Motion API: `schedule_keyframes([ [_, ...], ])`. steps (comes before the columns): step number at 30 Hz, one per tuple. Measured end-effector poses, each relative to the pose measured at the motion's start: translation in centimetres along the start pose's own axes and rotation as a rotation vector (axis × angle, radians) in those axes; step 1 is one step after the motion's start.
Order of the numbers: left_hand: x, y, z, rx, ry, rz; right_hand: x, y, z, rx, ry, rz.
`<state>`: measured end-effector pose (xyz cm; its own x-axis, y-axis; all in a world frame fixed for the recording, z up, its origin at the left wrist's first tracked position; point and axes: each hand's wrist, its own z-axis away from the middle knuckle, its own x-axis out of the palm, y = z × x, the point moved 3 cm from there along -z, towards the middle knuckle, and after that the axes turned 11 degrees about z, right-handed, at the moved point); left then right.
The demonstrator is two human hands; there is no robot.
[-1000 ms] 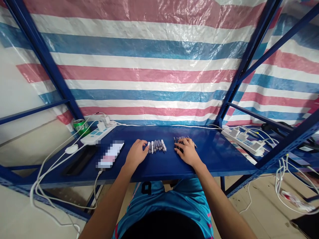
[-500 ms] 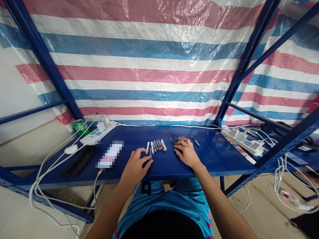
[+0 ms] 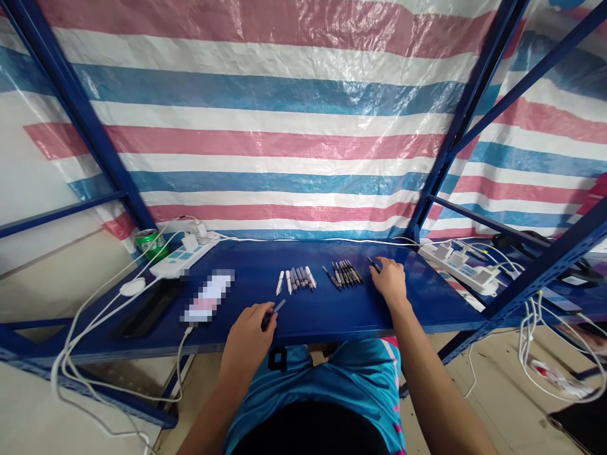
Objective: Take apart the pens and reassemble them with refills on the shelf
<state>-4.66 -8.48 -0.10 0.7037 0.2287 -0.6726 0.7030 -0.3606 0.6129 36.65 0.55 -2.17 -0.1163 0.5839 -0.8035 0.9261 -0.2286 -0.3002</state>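
Observation:
My left hand (image 3: 253,322) is closed near the table's front edge, pinching a pen (image 3: 279,306) whose grey, see-through end sticks out past the fingers. Its dark part is mostly covered by the hand. Beyond it, several short white and grey pens (image 3: 296,279) lie side by side in a row. To the right lies a second row of slim dark pens (image 3: 348,273), tilted alike. My right hand (image 3: 389,278) rests at the right of that row, fingers closed on a single dark pen (image 3: 374,263) lying on the table; its tip shows beyond the fingertips.
A pixelated phone (image 3: 208,296) with a charging cable lies left on the blue table (image 3: 322,319). Beside it are a black flat object (image 3: 149,309), a power strip (image 3: 183,256) and a green can (image 3: 152,244). Another power strip (image 3: 458,268) sits right, by the blue metal frame.
My left hand has drawn back toward the front edge with a grey-ended pen lifted from the row. My right hand has moved right, off the dark pens, onto the single pen.

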Motion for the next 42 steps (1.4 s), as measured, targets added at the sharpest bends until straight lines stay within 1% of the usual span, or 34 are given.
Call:
schedule_keyframes([
  [2,-0.3,-0.4,0.4,-0.012,-0.007,0.003,0.5,1.2,-0.6,-0.021,-0.082,-0.025],
  [5,-0.9,-0.5,0.7,-0.006,-0.04,0.065,1.1,1.6,-0.8,-0.052,-0.133,-0.111],
  [7,-1.3,-0.2,0.5,0.004,-0.045,0.134,1.2,1.4,-0.8,-0.049,-0.122,-0.158],
  [10,-1.7,0.2,-1.0,0.02,-0.018,0.21,0.8,0.4,-0.5,-0.05,-0.056,-0.184],
  [13,-1.4,0.7,-3.2,0.052,0.013,0.213,-0.1,-1.9,0.5,-0.134,0.027,-0.195],
  [14,-1.1,0.9,-3.8,0.067,0.021,0.212,-0.4,-3.1,1.1,-0.189,0.04,-0.208],
  [16,-0.3,1.2,-4.8,0.097,0.026,0.226,-0.7,-5.7,2.5,-0.323,0.022,-0.242],
  [18,0.7,1.4,-5.3,0.114,0.001,0.257,-0.6,-8.0,3.8,-0.41,0.007,-0.239],
  [19,1.2,1.5,-5.3,0.114,-0.021,0.271,-0.5,-8.8,4.3,-0.428,0.003,-0.227],
  [21,1.9,1.6,-5.2,0.104,-0.077,0.301,0.0,-9.7,4.8,-0.445,-0.009,-0.211],
  [24,2.3,1.4,-5.1,0.075,-0.164,0.358,0.6,-9.9,4.8,-0.464,-0.026,-0.244],
  [27,2.1,1.3,-5.0,0.065,-0.207,0.415,0.3,-9.7,4.7,-0.466,-0.039,-0.322],
  [31,1.7,1.3,-4.9,0.093,-0.221,0.427,-1.6,-9.5,5.5,-0.482,-0.078,-0.478],
  [35,1.5,1.8,-4.7,0.109,-0.225,0.405,-3.5,-9.6,7.2,-0.54,-0.191,-0.633],
  [38,1.5,2.1,-4.6,0.117,-0.218,0.411,-4.3,-9.7,8.1,-0.578,-0.233,-0.649],
  [42,1.5,2.2,-4.6,0.126,-0.221,0.42,-4.6,-10.0,8.4,-0.607,-0.261,-0.644],
])
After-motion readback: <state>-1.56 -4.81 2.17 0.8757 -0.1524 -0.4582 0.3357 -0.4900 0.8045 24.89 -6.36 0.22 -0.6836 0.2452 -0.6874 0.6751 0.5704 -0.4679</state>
